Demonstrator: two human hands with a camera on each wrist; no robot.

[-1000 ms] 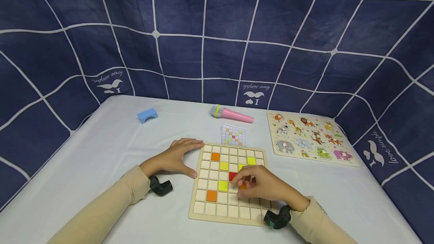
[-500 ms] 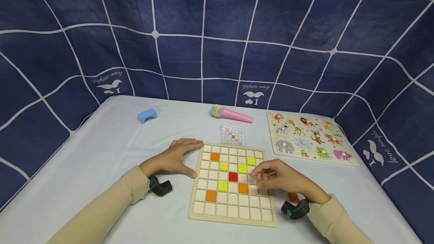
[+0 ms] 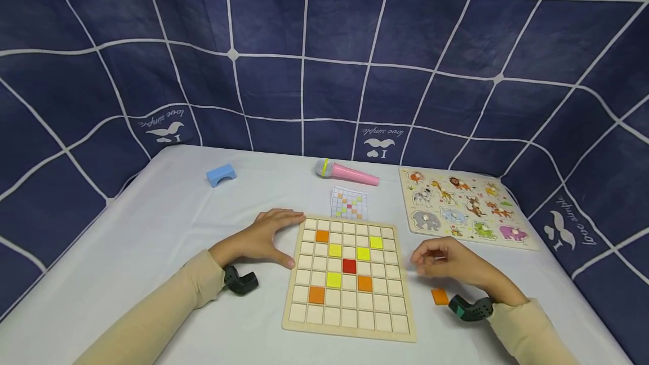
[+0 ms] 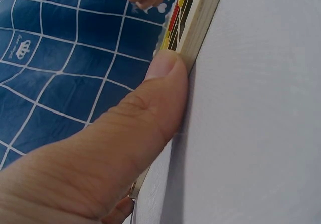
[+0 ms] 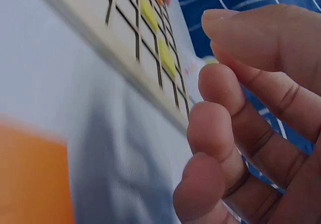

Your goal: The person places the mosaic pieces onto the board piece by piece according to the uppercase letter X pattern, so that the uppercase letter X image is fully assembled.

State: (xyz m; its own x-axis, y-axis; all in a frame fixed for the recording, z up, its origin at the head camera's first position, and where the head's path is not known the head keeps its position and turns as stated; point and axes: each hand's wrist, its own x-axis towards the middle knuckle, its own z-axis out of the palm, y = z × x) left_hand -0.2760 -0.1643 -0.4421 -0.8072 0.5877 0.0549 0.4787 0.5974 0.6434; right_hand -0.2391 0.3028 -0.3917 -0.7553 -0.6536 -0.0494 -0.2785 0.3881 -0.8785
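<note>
A wooden grid board (image 3: 350, 333) lies in front of me in the head view. Its colored tiles include a red tile (image 3: 349, 266) near the middle, with orange and yellow ones around it. My left hand (image 3: 266, 238) rests at the board's left side, fingers spread, fingertips at the far left corner. In the left wrist view its thumb (image 4: 150, 98) touches the board's edge. To the right of the board hovers my right hand (image 3: 451, 261), its fingers loosely curled and nothing between them. On the cloth below it lies a loose orange tile (image 3: 440, 297).
Just beyond the board is a printed pattern card (image 3: 350, 203), partly covered by its far edge. A pink toy microphone (image 3: 350, 173) lies behind that. The blue arch block (image 3: 221, 175) is at back left, an animal peg puzzle (image 3: 466, 207) at back right.
My right hand has moved right, from over the board to beside it, uncovering an orange tile on the grid and the loose one on the cloth. My left hand stays in place.
</note>
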